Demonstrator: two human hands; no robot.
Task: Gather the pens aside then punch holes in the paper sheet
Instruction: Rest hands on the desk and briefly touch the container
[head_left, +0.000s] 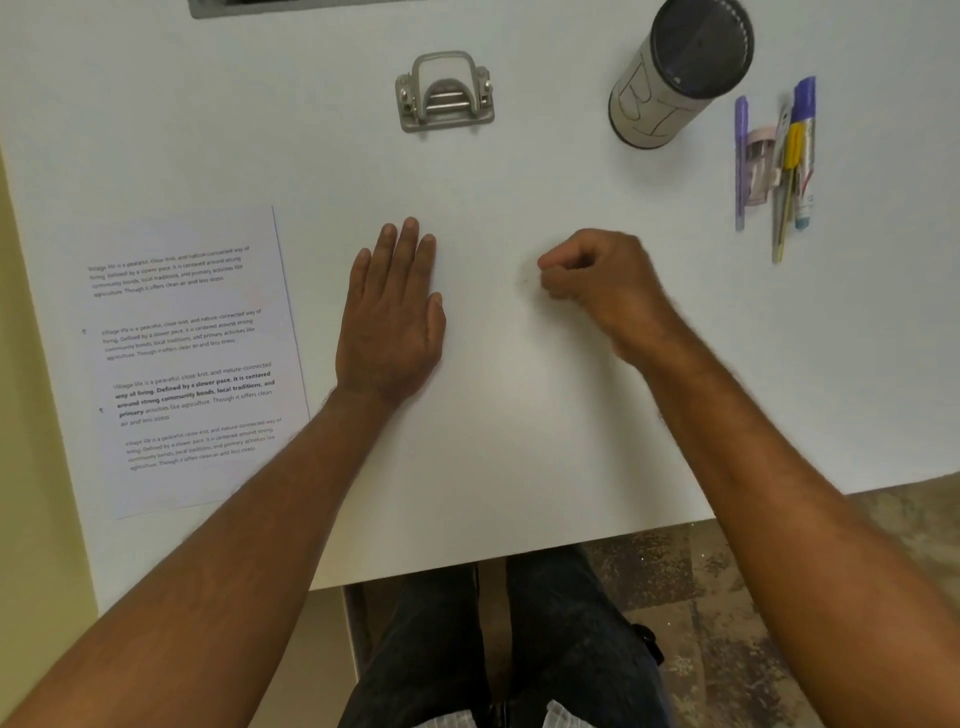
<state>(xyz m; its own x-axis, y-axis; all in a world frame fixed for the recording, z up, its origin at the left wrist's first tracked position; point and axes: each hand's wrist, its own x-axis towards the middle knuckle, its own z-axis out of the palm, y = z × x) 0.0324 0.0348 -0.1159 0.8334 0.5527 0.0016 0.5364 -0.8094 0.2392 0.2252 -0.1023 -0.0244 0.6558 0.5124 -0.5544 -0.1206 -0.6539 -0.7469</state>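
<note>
Left of the hole punch (445, 93) and nearer: paper sheet (200, 358), thin, floppy, best slid off by its edge. Right of it: pens (779, 166), light, gathered. Left hand (392, 317) flat, empty; right hand (597, 280) curled, seemingly holding nothing.

White table (519, 182), grey punch (445, 93), purple, blue, yellow pens (779, 161).
</note>
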